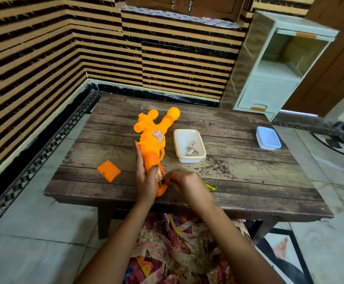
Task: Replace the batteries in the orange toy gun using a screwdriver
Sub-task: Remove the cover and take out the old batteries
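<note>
Mostly hidden screwdriver (210, 186), batteries (160, 176) blurry in toy gun (153, 140)

Orange toy gun (154, 138); pale-blue lid (268, 137); striped wall (44, 58).

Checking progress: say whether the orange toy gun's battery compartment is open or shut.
Open. Its flat orange cover lies apart on the wooden table; batteries show inside.

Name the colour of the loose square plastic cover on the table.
The loose square plastic cover is orange; head view.
</note>
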